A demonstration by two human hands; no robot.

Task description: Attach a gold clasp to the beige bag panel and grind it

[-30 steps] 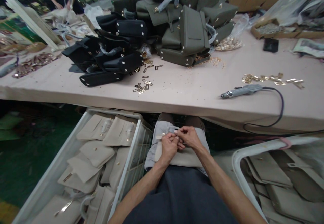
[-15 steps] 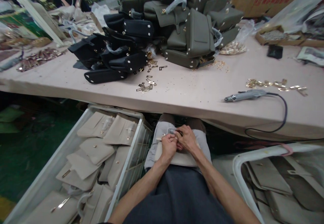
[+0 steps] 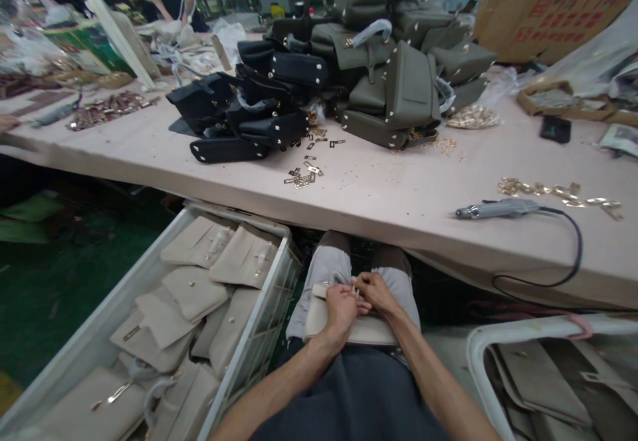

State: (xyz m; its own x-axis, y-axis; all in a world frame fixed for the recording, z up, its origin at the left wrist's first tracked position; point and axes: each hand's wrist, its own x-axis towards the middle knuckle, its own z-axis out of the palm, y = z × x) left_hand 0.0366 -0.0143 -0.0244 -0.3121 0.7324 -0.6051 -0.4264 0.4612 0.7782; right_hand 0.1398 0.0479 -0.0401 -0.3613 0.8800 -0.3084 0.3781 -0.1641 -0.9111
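Note:
A beige handbag (image 3: 319, 321) lies across my lap, its handle end pointing away from me. Both hands meet over its upper part. My left hand (image 3: 343, 309) is closed at the bag's top, with some fingertips showing palm-side up beside the right hand. My right hand (image 3: 377, 292) pinches something small and pale between thumb and fingers, too small to name. The fingers cover the part of the bag they are working at.
A white crate (image 3: 244, 335) of beige handbags stands at my left, a white bin (image 3: 476, 354) of bag pieces at right. On the table (image 3: 379, 202) are black bags (image 3: 269, 129), olive bags (image 3: 409, 89), metal plates (image 3: 304, 178) and a corded electric screwdriver (image 3: 498, 209).
The view has shifted, so the table things sit lower and farther right. My hands stay together at the bag; the left fingers have spread slightly, and the right hand still pinches.

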